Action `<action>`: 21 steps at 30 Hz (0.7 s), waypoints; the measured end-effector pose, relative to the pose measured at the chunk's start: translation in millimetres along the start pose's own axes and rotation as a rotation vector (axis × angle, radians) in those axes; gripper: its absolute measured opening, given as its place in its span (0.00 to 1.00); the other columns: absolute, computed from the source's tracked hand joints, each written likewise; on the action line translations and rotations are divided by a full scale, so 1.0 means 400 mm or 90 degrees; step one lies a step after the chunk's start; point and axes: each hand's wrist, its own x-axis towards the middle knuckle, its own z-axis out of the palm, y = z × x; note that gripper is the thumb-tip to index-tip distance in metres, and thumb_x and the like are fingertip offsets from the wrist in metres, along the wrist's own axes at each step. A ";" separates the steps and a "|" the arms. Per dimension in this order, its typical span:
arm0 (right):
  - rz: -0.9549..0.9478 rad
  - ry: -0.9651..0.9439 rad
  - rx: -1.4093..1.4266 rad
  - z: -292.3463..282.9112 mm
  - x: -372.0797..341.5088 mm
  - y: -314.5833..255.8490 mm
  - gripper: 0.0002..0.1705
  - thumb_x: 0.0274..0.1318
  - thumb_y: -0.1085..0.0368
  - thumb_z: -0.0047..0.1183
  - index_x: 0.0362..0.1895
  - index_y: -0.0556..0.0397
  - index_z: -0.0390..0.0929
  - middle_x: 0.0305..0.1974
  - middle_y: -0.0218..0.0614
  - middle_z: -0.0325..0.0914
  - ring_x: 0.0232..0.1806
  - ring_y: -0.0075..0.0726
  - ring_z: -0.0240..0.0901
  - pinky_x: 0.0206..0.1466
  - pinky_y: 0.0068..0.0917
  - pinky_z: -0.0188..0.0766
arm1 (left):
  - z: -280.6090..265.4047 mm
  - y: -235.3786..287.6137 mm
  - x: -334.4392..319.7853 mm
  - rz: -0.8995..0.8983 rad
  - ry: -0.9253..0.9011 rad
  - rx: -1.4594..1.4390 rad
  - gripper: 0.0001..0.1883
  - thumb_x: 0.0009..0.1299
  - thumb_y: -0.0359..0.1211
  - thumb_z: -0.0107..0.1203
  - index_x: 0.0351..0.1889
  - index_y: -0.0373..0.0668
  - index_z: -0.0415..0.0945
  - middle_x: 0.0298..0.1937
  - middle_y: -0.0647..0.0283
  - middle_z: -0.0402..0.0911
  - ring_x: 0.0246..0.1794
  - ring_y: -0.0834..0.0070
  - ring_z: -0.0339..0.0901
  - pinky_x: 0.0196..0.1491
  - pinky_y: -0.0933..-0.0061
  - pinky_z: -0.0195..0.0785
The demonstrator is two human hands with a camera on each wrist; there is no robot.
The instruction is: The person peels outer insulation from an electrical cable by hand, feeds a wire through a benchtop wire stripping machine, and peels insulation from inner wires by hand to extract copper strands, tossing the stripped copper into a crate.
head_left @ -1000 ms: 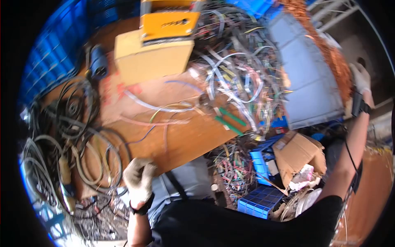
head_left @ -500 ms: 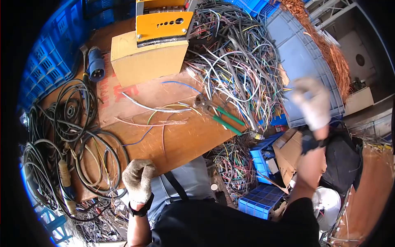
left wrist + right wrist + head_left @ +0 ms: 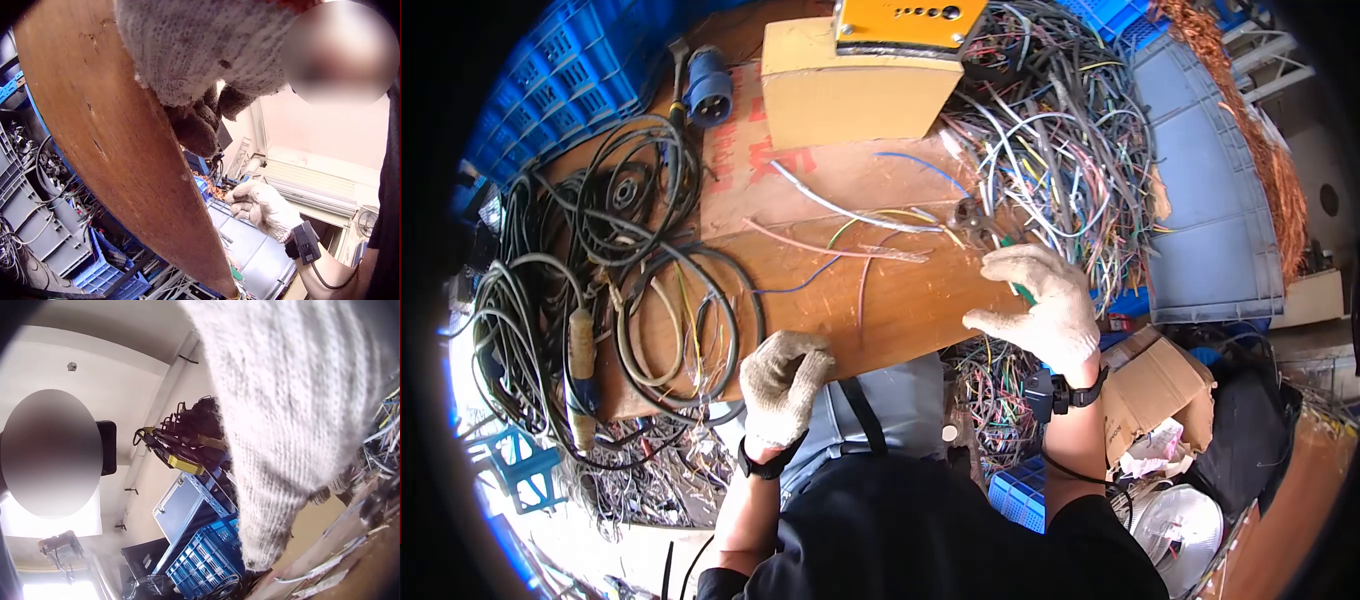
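Observation:
Both hands wear knitted work gloves. My right hand [image 3: 1045, 305] is over the green-handled pliers [image 3: 972, 218] on the wooden table [image 3: 900, 300], thumb and fingers spread apart. It hides most of the handles, while the metal head shows beyond the fingers. At the table's front edge, my left hand [image 3: 783, 385] rests with its fingers loosely curled and nothing visible in them. Between the hands and the yellow machine lie a white wire [image 3: 840, 208], a pink wire [image 3: 800, 238] and a thin blue wire [image 3: 805, 283].
A yellow machine [image 3: 910, 22] stands on a tan block [image 3: 860, 95] at the back. Beside it is a heap of cut wires [image 3: 1065, 150]. Coiled black cables [image 3: 625, 215] lie left, near a blue plug [image 3: 709, 88]. Copper strands [image 3: 1250, 150] hang over a grey crate [image 3: 1210, 200] at right.
My right hand has come from the copper strands at the far right, across the grey crate, to the pliers. My left hand has stayed at the table edge. The head view has shifted.

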 end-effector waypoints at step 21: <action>0.227 -0.100 -0.025 0.163 -0.105 -0.079 0.18 0.41 0.55 0.74 0.34 0.49 0.82 0.32 0.34 0.81 0.32 0.41 0.82 0.36 0.37 0.77 | -0.003 -0.010 0.007 0.004 -0.015 0.042 0.07 0.64 0.28 0.64 0.39 0.36 0.85 0.35 0.55 0.87 0.35 0.65 0.85 0.40 0.69 0.76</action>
